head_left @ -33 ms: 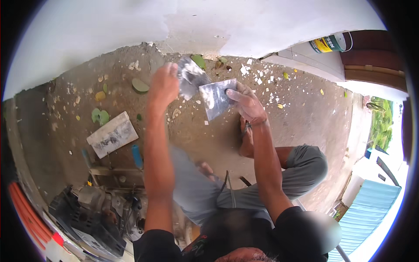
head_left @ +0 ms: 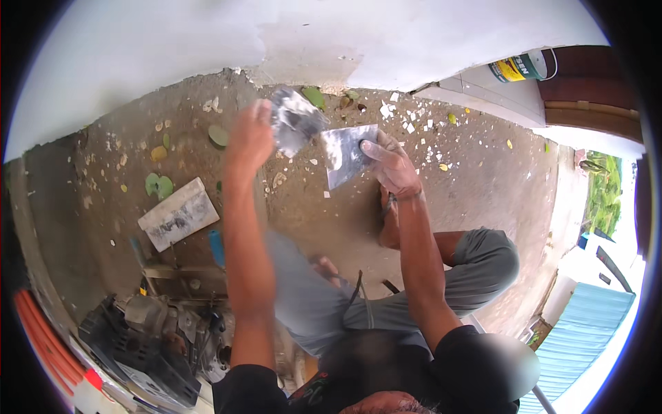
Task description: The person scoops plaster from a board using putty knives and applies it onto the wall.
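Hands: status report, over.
Left hand gripping left plate, white-smeared. Right hand gripping right plate, also smeared. Plates close, contact unclear. Nothing seen blocking.

Your left hand (head_left: 249,138), blurred, hides an edge of the left plate (head_left: 295,121) and, toward the floor's (head_left: 483,190) wall edge, part of a leaf (head_left: 217,135); your right hand (head_left: 394,167) covers a corner of the right plate (head_left: 343,153)

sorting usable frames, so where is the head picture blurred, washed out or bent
Head view: the left hand looks slightly soft, and a round blurred patch sits beside the black right sleeve; head view, right: the background beside the blue corrugated roof is washed out; head view, rim: the white wall's lower edge bows, corners go black.
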`<control>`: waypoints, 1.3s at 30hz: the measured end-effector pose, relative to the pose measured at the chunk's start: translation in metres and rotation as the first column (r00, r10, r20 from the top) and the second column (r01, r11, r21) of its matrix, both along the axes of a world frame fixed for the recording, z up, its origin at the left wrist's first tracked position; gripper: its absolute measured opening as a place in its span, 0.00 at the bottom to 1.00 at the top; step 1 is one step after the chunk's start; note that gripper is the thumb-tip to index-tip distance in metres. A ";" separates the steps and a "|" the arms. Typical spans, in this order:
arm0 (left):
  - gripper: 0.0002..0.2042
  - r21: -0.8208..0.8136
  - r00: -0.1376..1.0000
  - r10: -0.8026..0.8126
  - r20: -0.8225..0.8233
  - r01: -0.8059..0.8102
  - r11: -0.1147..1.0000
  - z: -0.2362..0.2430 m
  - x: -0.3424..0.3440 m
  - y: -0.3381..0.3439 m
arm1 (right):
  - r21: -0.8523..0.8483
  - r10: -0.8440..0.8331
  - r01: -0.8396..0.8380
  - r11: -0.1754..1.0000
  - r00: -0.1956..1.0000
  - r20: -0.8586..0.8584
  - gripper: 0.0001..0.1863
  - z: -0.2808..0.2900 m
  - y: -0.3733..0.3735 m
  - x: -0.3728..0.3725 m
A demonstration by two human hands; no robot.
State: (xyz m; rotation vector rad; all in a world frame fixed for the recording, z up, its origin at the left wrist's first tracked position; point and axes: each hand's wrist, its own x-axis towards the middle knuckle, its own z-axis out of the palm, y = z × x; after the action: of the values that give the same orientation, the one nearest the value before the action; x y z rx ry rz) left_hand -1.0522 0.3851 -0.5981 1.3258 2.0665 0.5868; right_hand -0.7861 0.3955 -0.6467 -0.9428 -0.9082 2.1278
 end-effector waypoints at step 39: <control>0.21 0.324 0.730 0.612 0.305 -0.684 0.654 0.087 0.008 -0.112 | 0.334 -0.390 -0.505 0.796 -0.006 0.921 0.16 -0.157 0.146 -0.139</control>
State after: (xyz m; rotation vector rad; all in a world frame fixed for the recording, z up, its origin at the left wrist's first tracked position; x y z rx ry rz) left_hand -1.0443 0.2732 -0.5110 0.6297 2.3276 1.4812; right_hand -0.9251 0.5412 -0.8036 -2.1007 -2.1950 0.4955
